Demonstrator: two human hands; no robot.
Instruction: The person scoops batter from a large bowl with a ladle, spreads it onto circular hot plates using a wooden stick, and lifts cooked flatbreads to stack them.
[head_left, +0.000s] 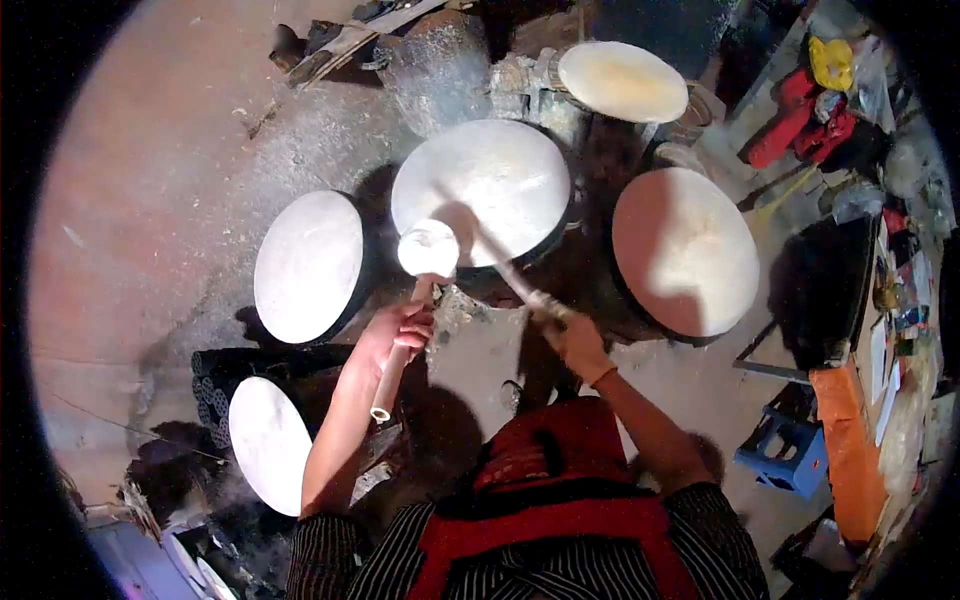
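Ladle (pixel 428 248), white round bowl on pale tubular handle; left hand's (pixel 400 335) fingers wrapped round handle. Bowl over near edge of large white disc (pixel 500 175), smooth, dark-sided. Right hand (pixel 575 345) grips slim stick (pixel 513 278), tip over same disc; cannot tell if touching. Other white discs (pixel 685 250) around. Papers (pixel 880 360) at right, too small to read. Floor (pixel 150 200) grey-brown, dusty; blue crate (pixel 785 450) at right.

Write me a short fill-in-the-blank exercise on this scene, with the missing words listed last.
1. The ladle is in the person's ____ hand.
2. The right hand holds a stick over a round surface coloured ____.
3. The apron is ____.
4. The sleeves have a ____ pattern.

Missing words: left; white; red; striped.
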